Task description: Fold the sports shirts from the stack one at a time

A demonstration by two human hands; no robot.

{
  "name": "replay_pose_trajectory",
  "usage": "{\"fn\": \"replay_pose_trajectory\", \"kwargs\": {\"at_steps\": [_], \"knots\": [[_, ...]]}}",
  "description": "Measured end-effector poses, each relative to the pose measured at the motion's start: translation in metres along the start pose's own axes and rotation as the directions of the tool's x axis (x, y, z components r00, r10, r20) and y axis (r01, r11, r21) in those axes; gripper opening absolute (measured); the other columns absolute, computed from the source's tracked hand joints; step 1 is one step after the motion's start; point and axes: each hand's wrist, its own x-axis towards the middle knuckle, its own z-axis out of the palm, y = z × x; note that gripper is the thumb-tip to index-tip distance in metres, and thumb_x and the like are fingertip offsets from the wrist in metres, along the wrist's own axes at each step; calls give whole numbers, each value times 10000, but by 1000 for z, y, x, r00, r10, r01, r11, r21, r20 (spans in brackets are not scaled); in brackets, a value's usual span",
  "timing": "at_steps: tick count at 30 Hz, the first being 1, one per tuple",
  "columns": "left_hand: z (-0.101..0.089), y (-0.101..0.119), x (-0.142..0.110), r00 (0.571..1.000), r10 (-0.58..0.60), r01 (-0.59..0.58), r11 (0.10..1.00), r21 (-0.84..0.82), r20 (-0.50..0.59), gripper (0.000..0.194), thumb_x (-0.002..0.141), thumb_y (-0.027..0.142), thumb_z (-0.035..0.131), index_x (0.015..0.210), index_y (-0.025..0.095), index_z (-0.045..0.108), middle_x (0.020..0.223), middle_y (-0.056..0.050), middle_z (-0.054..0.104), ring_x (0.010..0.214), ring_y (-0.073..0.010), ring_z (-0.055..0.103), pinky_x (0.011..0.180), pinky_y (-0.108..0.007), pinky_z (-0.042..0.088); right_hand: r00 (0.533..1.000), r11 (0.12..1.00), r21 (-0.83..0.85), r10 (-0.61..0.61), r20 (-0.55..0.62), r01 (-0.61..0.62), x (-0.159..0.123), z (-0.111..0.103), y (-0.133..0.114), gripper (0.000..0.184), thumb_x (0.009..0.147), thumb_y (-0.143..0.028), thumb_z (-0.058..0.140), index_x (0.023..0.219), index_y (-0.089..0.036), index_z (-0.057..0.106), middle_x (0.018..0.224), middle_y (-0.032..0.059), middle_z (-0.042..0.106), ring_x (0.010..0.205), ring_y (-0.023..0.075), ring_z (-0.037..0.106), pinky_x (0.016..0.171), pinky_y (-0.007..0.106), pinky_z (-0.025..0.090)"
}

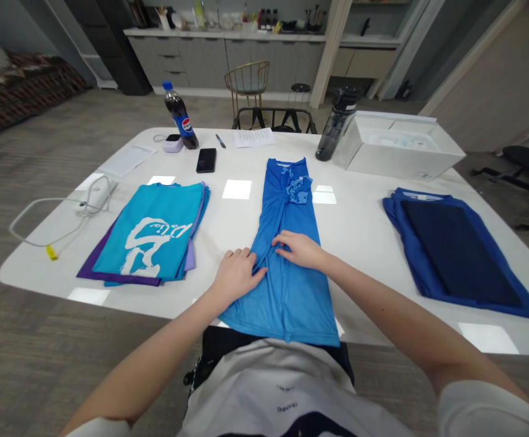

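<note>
A bright blue shirt lies folded lengthwise into a long strip on the white table, its near end hanging over the front edge. My left hand rests on the strip's left edge, fingers curled and pinching the fabric. My right hand lies on the middle of the strip with fingers bent and pressed onto the cloth, thumb toward the left hand. The two hands are close together, almost touching.
A stack of turquoise and purple shirts lies at the left, a dark blue stack at the right. Farther back stand a cola bottle, a phone, a dark flask, a white box and a white cable.
</note>
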Motion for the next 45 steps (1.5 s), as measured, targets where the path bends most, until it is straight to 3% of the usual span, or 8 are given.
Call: {"fn": "replay_pose_trajectory", "kwargs": {"at_steps": [6, 11, 18, 24, 29, 34, 39, 45], "knots": [[5, 9, -64, 997, -73, 73, 994, 79, -4, 254, 981, 305, 446, 956, 178, 665, 1000, -152, 698, 975, -322, 654, 852, -449, 418, 998, 991, -121, -46, 47, 52, -13, 21, -44, 314, 986, -240, 590, 1294, -266, 647, 1087, 54, 657, 882, 178, 647, 774, 276, 451], [1, 12, -97, 995, -97, 98, 995, -18, 14, 196, 991, 195, 410, 1061, 197, 593, 869, -79, 731, 853, -268, 696, 856, -407, 431, 993, 970, -217, -93, 76, 107, -12, 23, -68, 173, 1000, -283, 591, 1115, -237, 711, 1032, 54, 639, 835, 169, 622, 759, 280, 417], [-15, 56, -117, 1000, 0, 4, 979, -204, 18, 312, 986, 120, 375, 1229, 249, 524, 1145, -86, 650, 845, -225, 697, 718, -325, 499, 988, 960, -238, -140, 59, 150, -44, 12, -81, 185, 1034, -291, 515, 1085, -240, 685, 1003, 52, 632, 863, 182, 613, 764, 287, 406], [4, 89, -114, 979, 158, -132, 973, -190, 131, 412, 904, 21, 411, 1232, 231, 544, 1117, -98, 621, 912, -231, 678, 817, -353, 555, 996, 938, -335, -74, 45, 84, -82, 2, -65, 239, 1059, -285, 451, 1105, -239, 681, 978, 64, 631, 837, 189, 599, 769, 301, 395], [22, 103, -107, 953, 284, -255, 941, -224, 109, 365, 954, 85, 443, 1276, 194, 576, 1081, -117, 663, 989, -267, 674, 892, -404, 546, 999, 944, -326, -37, 39, 48, -93, 2, -52, 219, 1045, -274, 469, 1107, -236, 676, 993, 64, 630, 834, 191, 601, 753, 294, 399], [16, 94, -105, 915, 397, -340, 848, -406, 64, 418, 1002, 442, 538, 1353, 223, 592, 1183, -102, 700, 1103, -278, 662, 990, -427, 516, 997, 978, -208, 3, 77, 13, -104, 5, -48, 242, 954, -128, 508, 1068, -239, 691, 1011, 45, 664, 869, 186, 632, 775, 280, 432], [1, 58, -73, 912, 411, -349, 743, -572, -23, 325, 1037, 366, 477, 1277, 244, 658, 1199, -63, 693, 1130, -189, 646, 1023, -302, 486, 970, 973, -81, 202, -132, -214, -85, -5, -10, 195, 959, -216, 537, 1068, -237, 698, 978, 35, 683, 864, 182, 638, 820, 287, 460], [-12, 25, 57, 966, 195, -249, 877, -411, -168, 280, 1003, 251, 473, 1190, 219, 679, 1195, -75, 676, 1133, -208, 631, 1024, -342, 473, 782, 846, -10, 488, -389, -533, 4, -41, 74, 273, 952, -371, 575, 1123, -198, 701, 1047, 102, 666, 982, 251, 628, 896, 364, 483]]}}
